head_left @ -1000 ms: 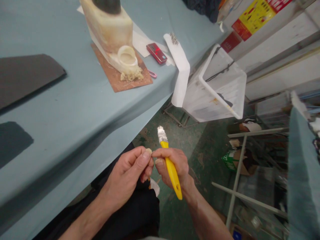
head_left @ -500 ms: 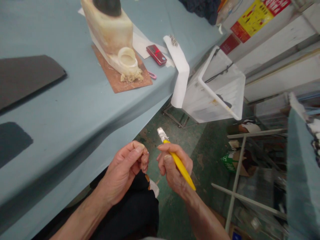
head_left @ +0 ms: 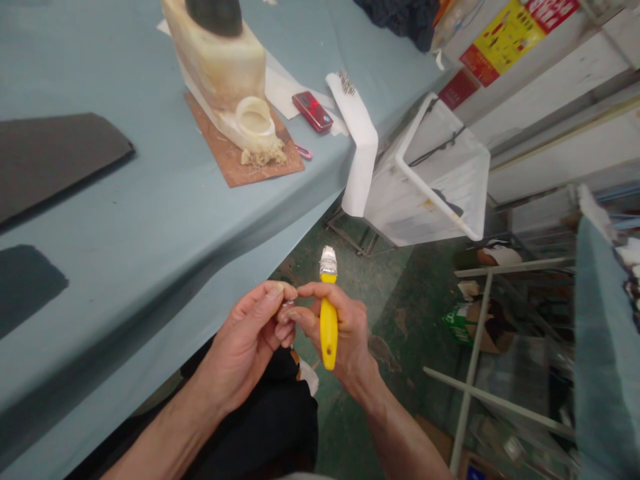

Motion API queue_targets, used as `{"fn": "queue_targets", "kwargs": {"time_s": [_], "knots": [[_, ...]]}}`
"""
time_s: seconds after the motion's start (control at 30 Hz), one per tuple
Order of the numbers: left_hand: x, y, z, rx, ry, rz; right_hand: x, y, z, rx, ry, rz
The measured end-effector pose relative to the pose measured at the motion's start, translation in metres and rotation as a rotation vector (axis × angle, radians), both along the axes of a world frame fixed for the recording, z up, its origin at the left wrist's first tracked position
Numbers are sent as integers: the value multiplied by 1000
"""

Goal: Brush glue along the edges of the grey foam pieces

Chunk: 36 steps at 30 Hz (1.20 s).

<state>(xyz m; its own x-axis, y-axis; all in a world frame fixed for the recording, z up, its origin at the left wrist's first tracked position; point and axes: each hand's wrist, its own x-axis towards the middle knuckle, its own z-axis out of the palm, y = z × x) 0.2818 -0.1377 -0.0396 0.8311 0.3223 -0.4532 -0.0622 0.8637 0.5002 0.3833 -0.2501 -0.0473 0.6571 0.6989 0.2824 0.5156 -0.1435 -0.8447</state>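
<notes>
A yellow-handled paintbrush [head_left: 329,320] rests in my right hand [head_left: 345,330], its white-coated bristles pointing away from me. The same hand's thumb and forefinger reach over to the fingertips of my left hand [head_left: 255,327]. My left hand is closed in a pinch; whatever sits between its fingers is too small to make out. Both hands are in front of the table edge, above my dark-clothed lap. On the table, a pale yellowed plastic container [head_left: 220,60] with a black top stands on a brown board [head_left: 230,170], a clump of tan fibres [head_left: 263,153] at its near end.
A red box-like item [head_left: 313,111], a pink clip [head_left: 304,152] and a bent white strip [head_left: 361,140] lie by the table edge. A white plastic bin [head_left: 435,180] stands to the right. Dark grey sheets [head_left: 60,160] lie left on the blue cloth. Lower right is a metal-framed shelf [head_left: 470,373].
My right hand has moved left, so its fingertips now meet my left hand's. The paintbrush has swung from slanted to nearly straight up the view.
</notes>
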Motion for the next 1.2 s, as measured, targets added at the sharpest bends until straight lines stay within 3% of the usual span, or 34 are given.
{"fn": "queue_targets", "kwargs": {"time_s": [0.3,0.57,0.73,0.93,1.2], "knots": [[1,-1,2,-61,60,-11,1,1,2,-50,220,22],[3,6,4,-267,30,12,7,2,-2,-15,37,45],[3,8,4,-280,6,17,4,-8,-11,35,168,-34],[0,12,10,-308,37,34,1,-9,-13,35,229,29],[-1,14,9,-174,127,94,0,-8,-12,50,256,8]]}}
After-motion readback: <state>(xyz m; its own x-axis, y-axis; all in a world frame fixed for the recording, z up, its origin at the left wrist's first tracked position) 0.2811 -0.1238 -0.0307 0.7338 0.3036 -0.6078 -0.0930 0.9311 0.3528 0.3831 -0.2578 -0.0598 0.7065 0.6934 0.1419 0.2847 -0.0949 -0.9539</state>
